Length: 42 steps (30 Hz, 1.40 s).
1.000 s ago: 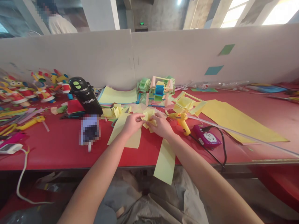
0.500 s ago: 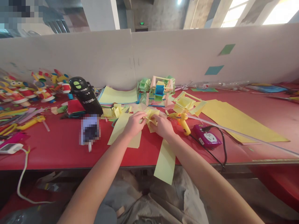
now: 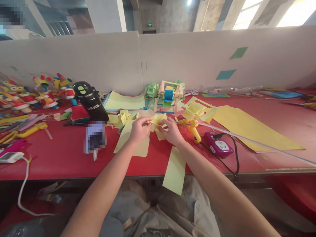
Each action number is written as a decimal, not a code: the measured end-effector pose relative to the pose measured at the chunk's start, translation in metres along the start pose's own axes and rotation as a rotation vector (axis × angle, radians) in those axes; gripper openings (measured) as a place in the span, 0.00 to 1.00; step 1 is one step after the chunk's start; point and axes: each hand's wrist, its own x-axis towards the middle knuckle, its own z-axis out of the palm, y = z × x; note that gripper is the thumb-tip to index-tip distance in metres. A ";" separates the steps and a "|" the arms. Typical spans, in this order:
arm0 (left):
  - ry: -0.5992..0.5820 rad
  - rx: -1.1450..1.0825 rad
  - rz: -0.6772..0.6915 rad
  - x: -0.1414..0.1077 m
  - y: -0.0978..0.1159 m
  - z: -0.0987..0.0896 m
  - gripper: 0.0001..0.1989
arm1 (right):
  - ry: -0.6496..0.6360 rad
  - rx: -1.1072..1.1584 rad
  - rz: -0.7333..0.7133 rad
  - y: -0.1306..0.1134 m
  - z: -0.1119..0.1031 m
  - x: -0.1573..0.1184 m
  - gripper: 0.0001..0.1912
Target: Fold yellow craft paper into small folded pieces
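Note:
A folded piece of yellow paper (image 3: 157,120) is held between my two hands above the red table. My left hand (image 3: 141,129) pinches its left side between thumb and fingers. On the opposite side, my right hand (image 3: 171,130) grips the paper with thumb and fingertips. Under my left wrist lies a flat pale yellow sheet (image 3: 134,148). Another pale yellow strip (image 3: 174,171) hangs over the table's front edge beside my right forearm. A yellow hot glue gun (image 3: 193,127) rests just right of my right hand.
A paper-and-stick model (image 3: 169,96) stands behind my hands. A black bottle (image 3: 91,102) leans at the left. A purple power socket (image 3: 218,144) with a black cord and large yellow sheets (image 3: 256,130) lie right. Paper figures (image 3: 46,97) crowd the far left. A partition (image 3: 98,56) closes the back.
My hands have moved slightly apart, and the folded paper between them shows more of its surface. The things on the table have stayed in place.

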 end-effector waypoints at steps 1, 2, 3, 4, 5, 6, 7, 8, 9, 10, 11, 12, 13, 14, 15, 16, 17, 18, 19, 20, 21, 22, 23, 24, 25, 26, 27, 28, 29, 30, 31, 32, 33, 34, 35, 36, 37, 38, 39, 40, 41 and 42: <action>-0.012 -0.043 -0.081 0.001 0.000 -0.001 0.09 | 0.003 0.019 -0.034 -0.003 -0.001 0.000 0.08; -0.028 -0.078 -0.151 0.001 0.000 -0.002 0.09 | -0.006 0.034 -0.052 -0.006 -0.002 0.000 0.09; -0.047 -0.107 -0.208 0.002 0.000 -0.003 0.10 | -0.021 0.049 -0.057 -0.008 -0.003 0.000 0.10; -0.065 -0.131 -0.251 0.002 0.000 -0.004 0.10 | -0.041 0.067 -0.054 -0.010 -0.003 -0.001 0.11; -0.081 -0.151 -0.281 0.002 0.001 -0.005 0.11 | -0.060 0.081 -0.045 -0.011 -0.004 -0.001 0.11; -0.094 -0.165 -0.304 0.002 0.001 -0.006 0.12 | -0.077 0.093 -0.033 -0.012 -0.004 -0.001 0.12; -0.109 -0.174 -0.322 0.003 0.001 -0.006 0.12 | -0.090 0.098 -0.022 -0.012 -0.003 -0.001 0.12; -0.121 -0.180 -0.337 0.003 0.000 -0.006 0.13 | -0.096 0.097 -0.013 -0.012 -0.003 -0.001 0.13; -0.129 -0.185 -0.342 0.003 0.000 -0.006 0.13 | -0.097 0.090 -0.007 -0.012 -0.002 -0.001 0.13; -0.130 -0.192 -0.336 0.003 -0.001 -0.005 0.14 | -0.095 0.083 -0.004 -0.011 -0.002 -0.001 0.13; -0.126 -0.206 -0.322 0.004 -0.001 -0.005 0.15 | -0.091 0.079 -0.006 -0.011 -0.002 -0.001 0.13; -0.120 -0.229 -0.306 0.004 -0.001 -0.005 0.17 | -0.084 0.080 -0.011 -0.011 -0.002 -0.001 0.13; -0.111 -0.257 -0.296 0.005 -0.001 -0.004 0.19 | -0.076 0.082 -0.016 -0.011 -0.002 -0.001 0.13; -0.104 -0.285 -0.296 0.005 -0.001 -0.004 0.21 | -0.069 0.082 -0.021 -0.011 -0.002 -0.001 0.12; -0.101 -0.311 -0.309 0.006 -0.001 -0.004 0.23 | -0.064 0.079 -0.023 -0.011 -0.003 -0.001 0.12; -0.102 -0.332 -0.330 0.006 -0.001 -0.004 0.24 | -0.058 0.073 -0.023 -0.011 -0.003 -0.001 0.12; -0.105 -0.348 -0.352 0.006 -0.001 -0.004 0.24 | -0.054 0.064 -0.022 -0.011 -0.003 -0.002 0.11; -0.109 -0.360 -0.368 0.006 -0.001 -0.004 0.24 | -0.051 0.057 -0.021 -0.011 -0.004 -0.002 0.11; -0.115 -0.370 -0.381 0.006 -0.001 -0.005 0.24 | -0.051 0.052 -0.022 -0.011 -0.004 -0.001 0.11; -0.120 -0.378 -0.390 0.006 -0.001 -0.005 0.24 | -0.054 0.051 -0.024 -0.011 -0.004 -0.001 0.11; -0.123 -0.382 -0.398 0.006 -0.001 -0.006 0.24 | -0.057 0.051 -0.027 -0.011 -0.004 -0.001 0.11; -0.123 -0.385 -0.407 0.006 -0.001 -0.006 0.25 | -0.061 0.051 -0.028 -0.011 -0.004 -0.001 0.11; -0.123 -0.386 -0.416 0.005 -0.001 -0.007 0.26 | -0.064 0.050 -0.026 -0.011 -0.004 -0.001 0.10; -0.125 -0.388 -0.425 0.005 -0.001 -0.007 0.26 | -0.067 0.048 -0.024 -0.011 -0.004 -0.001 0.10; -0.131 -0.390 -0.432 0.005 0.000 -0.008 0.27 | -0.068 0.047 -0.020 -0.012 -0.005 -0.001 0.10; -0.139 -0.393 -0.437 0.005 0.000 -0.009 0.27 | -0.068 0.046 -0.018 -0.012 -0.005 -0.001 0.10; -0.148 -0.395 -0.440 0.004 0.000 -0.009 0.27 | -0.069 0.046 -0.017 -0.012 -0.005 -0.001 0.10; -0.155 -0.398 -0.440 0.004 0.000 -0.009 0.26 | -0.071 0.047 -0.018 -0.012 -0.005 -0.001 0.10; -0.160 -0.400 -0.439 0.004 0.000 -0.010 0.26 | -0.073 0.050 -0.019 -0.013 -0.005 -0.001 0.10; -0.163 -0.402 -0.437 0.004 0.000 -0.010 0.26 | -0.076 0.053 -0.019 -0.013 -0.005 -0.001 0.09; -0.164 -0.399 -0.436 0.004 0.000 -0.010 0.25 | -0.079 0.057 -0.016 -0.014 -0.005 -0.001 0.09; -0.164 -0.393 -0.435 0.004 0.001 -0.010 0.24 | -0.083 0.061 -0.012 -0.014 -0.005 -0.001 0.09; -0.164 -0.383 -0.436 0.004 0.002 -0.010 0.23 | -0.088 0.065 -0.005 -0.014 -0.005 -0.001 0.09; -0.164 -0.370 -0.436 0.004 0.003 -0.010 0.22 | -0.093 0.069 0.002 -0.014 -0.005 -0.001 0.09; -0.164 -0.356 -0.436 0.004 0.004 -0.010 0.21 | -0.097 0.073 0.009 -0.014 -0.005 -0.001 0.10; -0.165 -0.344 -0.436 0.004 0.006 -0.010 0.21 | -0.099 0.075 0.015 -0.014 -0.004 -0.001 0.10; -0.166 -0.337 -0.433 0.004 0.007 -0.010 0.20 | -0.099 0.076 0.019 -0.014 -0.004 -0.001 0.11; -0.166 -0.334 -0.427 0.004 0.008 -0.010 0.20 | -0.100 0.076 0.022 -0.014 -0.004 0.000 0.11; -0.166 -0.332 -0.419 0.003 0.009 -0.010 0.19 | -0.099 0.076 0.023 -0.013 -0.004 0.000 0.11; -0.167 -0.328 -0.411 0.003 0.009 -0.010 0.18 | -0.100 0.076 0.022 -0.013 -0.004 0.000 0.11; -0.169 -0.320 -0.403 0.003 0.009 -0.010 0.17 | -0.101 0.075 0.018 -0.012 -0.004 0.000 0.11; -0.174 -0.310 -0.394 0.003 0.008 -0.010 0.16 | -0.101 0.073 0.012 -0.012 -0.004 0.000 0.11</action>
